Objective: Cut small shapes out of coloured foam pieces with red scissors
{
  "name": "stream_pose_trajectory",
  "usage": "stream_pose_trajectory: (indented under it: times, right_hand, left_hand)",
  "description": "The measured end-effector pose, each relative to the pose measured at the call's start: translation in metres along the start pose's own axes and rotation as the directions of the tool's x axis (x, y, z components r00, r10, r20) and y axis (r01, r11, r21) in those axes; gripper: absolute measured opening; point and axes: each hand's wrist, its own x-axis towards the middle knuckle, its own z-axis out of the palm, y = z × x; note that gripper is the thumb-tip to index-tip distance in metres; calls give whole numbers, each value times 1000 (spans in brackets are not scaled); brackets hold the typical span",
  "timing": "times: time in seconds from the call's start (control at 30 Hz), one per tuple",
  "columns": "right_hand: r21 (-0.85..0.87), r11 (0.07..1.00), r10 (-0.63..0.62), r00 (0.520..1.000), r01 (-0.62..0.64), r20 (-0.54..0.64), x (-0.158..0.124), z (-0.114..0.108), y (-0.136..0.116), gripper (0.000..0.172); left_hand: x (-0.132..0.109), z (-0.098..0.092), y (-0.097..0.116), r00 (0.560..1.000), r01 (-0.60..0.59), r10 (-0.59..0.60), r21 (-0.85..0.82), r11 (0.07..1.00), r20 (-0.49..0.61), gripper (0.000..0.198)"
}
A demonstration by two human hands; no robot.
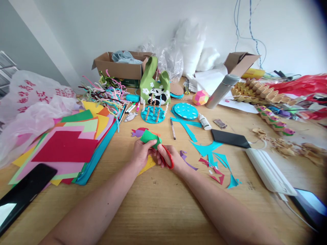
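My left hand (141,153) pinches a small piece of green craft foam (150,137) just above the wooden table (158,204). My right hand (170,158) grips red-handled scissors (168,157), whose blades point into the green piece. A yellow scrap (148,164) lies under my hands. A purple and red fish-shaped cutout (138,132) rests just beyond the green piece.
A stack of coloured foam sheets (68,143) lies left, with a black phone (24,192) near the front edge. Blue and red offcuts (213,160), a glue bottle (204,121), a pen (173,128), a black case (230,138) and a green panda bag (155,86) lie around.
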Motion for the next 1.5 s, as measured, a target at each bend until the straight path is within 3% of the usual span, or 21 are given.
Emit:
stream_pose_trajectory:
  times: [0.47,0.7,1.13,1.5]
  right_hand:
    - [-23,1000,9,1000,-9,-1,0,0,-2,67]
    - [-15,1000,18,1000,-17,15,1,-1,2,65]
    - [23,999,28,999,-29,42,1,0,5,64]
    - [-9,1000,10,999,-10,45,0,-1,4,64]
  left_hand:
    - [0,1,2,999,-18,17,-23,1000,-47,27]
    - [1,0,2,1000,-17,17,-8,1000,7,27]
    - [-1,1,4,1000,-17,17,-1,1000,-7,25]
    - [0,-1,2,999,16,-15,-9,1000,42,21]
